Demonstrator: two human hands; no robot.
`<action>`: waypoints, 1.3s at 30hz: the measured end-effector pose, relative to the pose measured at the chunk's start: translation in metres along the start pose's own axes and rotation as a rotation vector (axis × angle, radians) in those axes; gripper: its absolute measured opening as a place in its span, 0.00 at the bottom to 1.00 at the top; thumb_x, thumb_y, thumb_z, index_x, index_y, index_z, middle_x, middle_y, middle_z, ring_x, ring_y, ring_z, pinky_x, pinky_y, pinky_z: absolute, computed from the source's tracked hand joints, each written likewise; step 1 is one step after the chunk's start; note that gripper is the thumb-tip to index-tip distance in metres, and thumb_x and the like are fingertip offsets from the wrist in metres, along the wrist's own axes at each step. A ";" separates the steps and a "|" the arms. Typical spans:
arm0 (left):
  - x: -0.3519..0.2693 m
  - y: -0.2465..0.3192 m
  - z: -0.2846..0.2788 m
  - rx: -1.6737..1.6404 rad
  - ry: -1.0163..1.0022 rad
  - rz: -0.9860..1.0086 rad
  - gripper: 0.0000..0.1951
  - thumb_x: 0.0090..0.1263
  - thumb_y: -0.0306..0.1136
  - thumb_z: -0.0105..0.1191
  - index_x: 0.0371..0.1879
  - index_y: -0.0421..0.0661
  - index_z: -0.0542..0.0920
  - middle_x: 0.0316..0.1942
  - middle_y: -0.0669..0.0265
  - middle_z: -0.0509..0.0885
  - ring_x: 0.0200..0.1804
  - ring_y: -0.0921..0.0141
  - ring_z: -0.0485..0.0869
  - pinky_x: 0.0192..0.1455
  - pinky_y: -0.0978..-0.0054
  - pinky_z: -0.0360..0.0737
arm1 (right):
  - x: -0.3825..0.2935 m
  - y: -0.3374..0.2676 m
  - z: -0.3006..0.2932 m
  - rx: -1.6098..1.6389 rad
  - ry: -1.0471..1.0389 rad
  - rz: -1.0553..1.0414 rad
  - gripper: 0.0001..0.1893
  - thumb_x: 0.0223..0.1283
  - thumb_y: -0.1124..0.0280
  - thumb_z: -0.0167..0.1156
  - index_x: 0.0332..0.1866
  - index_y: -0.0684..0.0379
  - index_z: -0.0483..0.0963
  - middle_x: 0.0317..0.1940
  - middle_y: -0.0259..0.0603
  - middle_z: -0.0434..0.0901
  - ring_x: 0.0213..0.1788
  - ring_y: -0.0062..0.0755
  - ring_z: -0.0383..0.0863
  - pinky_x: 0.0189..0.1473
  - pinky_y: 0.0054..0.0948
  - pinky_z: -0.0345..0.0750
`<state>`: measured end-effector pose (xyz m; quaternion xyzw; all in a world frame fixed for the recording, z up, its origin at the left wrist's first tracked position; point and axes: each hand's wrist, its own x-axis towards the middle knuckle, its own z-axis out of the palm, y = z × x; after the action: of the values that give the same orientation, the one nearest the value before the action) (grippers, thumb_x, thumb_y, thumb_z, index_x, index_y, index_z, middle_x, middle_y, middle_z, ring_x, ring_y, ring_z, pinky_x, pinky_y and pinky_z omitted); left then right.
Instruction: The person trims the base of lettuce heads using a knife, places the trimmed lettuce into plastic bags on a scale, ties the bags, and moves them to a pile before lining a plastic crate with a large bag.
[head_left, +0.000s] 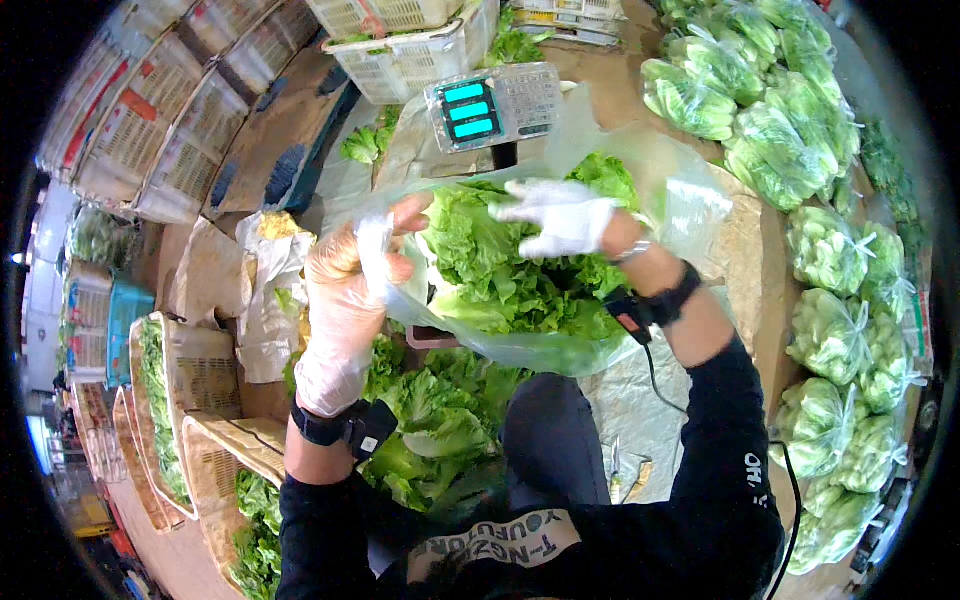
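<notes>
Green leaf lettuce (480, 262) lies in a large clear plastic bag (555, 356) before me, spread wide around the leaves. My left hand (352, 262), in a thin see-through glove, grips the bag's gathered left edge. Over the lettuce, my right hand (562, 217) wears a white glove, its fingers apart and slightly blurred by motion. It appears to hold nothing; whether it touches the leaves I cannot tell. Just beyond the bag stands a digital scale's display (491, 105) with lit panels. The bag hides most of what is under it.
Loose lettuce (442, 412) is heaped between the bag and my body. Tied bags of lettuce (825, 330) line the right side. Plastic crates (202, 367) with greens stand at the left, and stacked crates (405, 60) rise behind. A knife (616, 469) lies near my leg.
</notes>
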<state>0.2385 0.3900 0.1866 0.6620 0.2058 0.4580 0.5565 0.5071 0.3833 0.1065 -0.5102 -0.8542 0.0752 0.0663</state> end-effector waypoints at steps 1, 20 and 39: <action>-0.003 0.002 -0.006 0.045 0.011 0.011 0.17 0.51 0.33 0.64 0.42 0.48 0.80 0.44 0.60 0.81 0.43 0.68 0.79 0.49 0.70 0.73 | -0.003 -0.013 -0.035 0.195 0.208 0.004 0.21 0.48 0.58 0.59 0.49 0.53 0.73 0.45 0.45 0.77 0.48 0.41 0.76 0.51 0.30 0.71; 0.013 -0.002 -0.006 0.072 0.117 0.041 0.15 0.57 0.31 0.60 0.43 0.39 0.79 0.39 0.59 0.82 0.37 0.75 0.79 0.44 0.78 0.75 | 0.123 -0.077 0.057 -0.110 -0.211 0.528 0.56 0.26 0.46 0.69 0.68 0.42 0.46 0.67 0.52 0.45 0.66 0.63 0.44 0.51 0.74 0.53; -0.008 0.011 -0.003 0.111 0.045 -0.118 0.18 0.51 0.28 0.60 0.44 0.49 0.80 0.33 0.68 0.81 0.37 0.80 0.76 0.41 0.81 0.73 | 0.015 -0.077 -0.022 -0.211 -0.252 -0.026 0.39 0.38 0.64 0.65 0.62 0.38 0.60 0.66 0.42 0.52 0.67 0.52 0.47 0.61 0.56 0.55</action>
<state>0.2298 0.3823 0.1938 0.6681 0.2820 0.4269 0.5403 0.4382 0.3618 0.1440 -0.4896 -0.8655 0.0477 -0.0941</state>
